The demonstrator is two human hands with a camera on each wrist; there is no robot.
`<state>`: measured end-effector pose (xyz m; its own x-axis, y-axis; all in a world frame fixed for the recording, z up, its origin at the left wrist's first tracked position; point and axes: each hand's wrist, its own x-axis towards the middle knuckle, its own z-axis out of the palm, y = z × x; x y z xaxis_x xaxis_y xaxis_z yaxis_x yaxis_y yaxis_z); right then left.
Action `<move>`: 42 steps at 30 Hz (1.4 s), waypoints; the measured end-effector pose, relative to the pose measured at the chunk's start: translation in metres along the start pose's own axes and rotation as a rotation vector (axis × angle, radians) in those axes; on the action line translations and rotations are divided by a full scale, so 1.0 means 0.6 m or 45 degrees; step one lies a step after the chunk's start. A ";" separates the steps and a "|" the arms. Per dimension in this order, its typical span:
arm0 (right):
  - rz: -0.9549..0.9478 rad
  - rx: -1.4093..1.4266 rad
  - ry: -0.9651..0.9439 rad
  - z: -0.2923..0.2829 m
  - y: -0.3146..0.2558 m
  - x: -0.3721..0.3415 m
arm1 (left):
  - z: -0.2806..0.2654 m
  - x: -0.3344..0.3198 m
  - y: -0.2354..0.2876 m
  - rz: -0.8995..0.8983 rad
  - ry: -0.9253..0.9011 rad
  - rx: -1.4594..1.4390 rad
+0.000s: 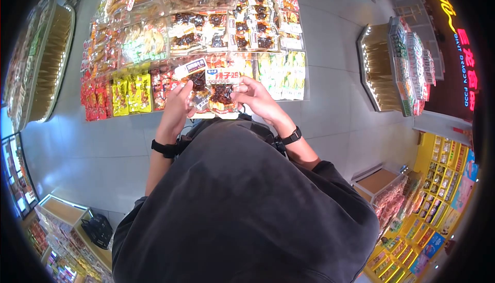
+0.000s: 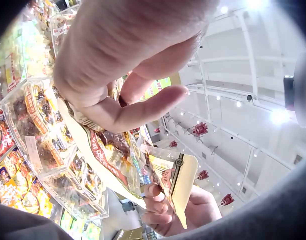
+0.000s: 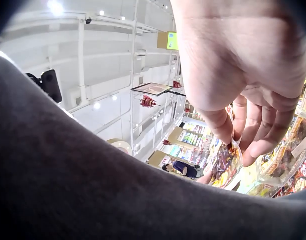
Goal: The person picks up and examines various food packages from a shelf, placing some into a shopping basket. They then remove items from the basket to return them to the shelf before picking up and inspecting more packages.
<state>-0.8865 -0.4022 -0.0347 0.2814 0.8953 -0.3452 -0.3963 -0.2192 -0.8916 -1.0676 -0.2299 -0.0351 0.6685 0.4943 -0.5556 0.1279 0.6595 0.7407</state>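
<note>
In front of the chest, my left hand [image 1: 177, 103] grips a snack packet [image 1: 196, 83] with dark pieces behind clear plastic and a white label. My right hand [image 1: 260, 101] holds a second packet [image 1: 223, 96], printed with red characters, thumb on its front. Side by side, the packets overlap in the head view. Up close in the left wrist view, bent fingers [image 2: 118, 55] pinch the left packet [image 2: 110, 162], while the right packet [image 2: 182, 181] stands tilted beyond it. The right wrist view has the right palm [image 3: 238, 55] with fingers bent around a packet [image 3: 224, 165].
Directly ahead is a display stand with clear bins of dark snack packets [image 1: 188, 31], yellow bags [image 1: 131, 91] and red bags [image 1: 97, 97]. Lit shelving stands left [image 1: 44, 66] and right [image 1: 379, 66]. Behind are a black basket [image 1: 97, 230] and yellow wall shelves [image 1: 438, 167].
</note>
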 end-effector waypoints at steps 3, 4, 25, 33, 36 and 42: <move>0.027 -0.006 0.012 -0.001 0.003 0.000 | 0.020 -0.013 0.018 -0.027 0.020 -0.014; 0.024 -0.010 0.025 0.000 0.002 -0.001 | 0.017 -0.012 0.017 -0.030 0.007 -0.014; 0.108 0.042 -0.019 0.019 0.013 -0.009 | -0.007 0.010 -0.019 -0.036 -0.031 0.144; 0.085 -0.077 -0.045 0.020 0.018 -0.003 | 0.024 0.003 -0.014 0.001 -0.089 0.158; 0.073 -0.098 -0.015 0.022 0.015 -0.005 | 0.038 0.001 -0.008 -0.039 -0.107 0.118; 0.064 -0.120 -0.046 0.018 0.016 -0.005 | 0.048 0.011 -0.028 0.272 -0.239 0.280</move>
<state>-0.9004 -0.4029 -0.0390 0.2310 0.8952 -0.3811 -0.3251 -0.2982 -0.8974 -1.0444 -0.2538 -0.0402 0.8173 0.4820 -0.3157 0.1119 0.4048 0.9075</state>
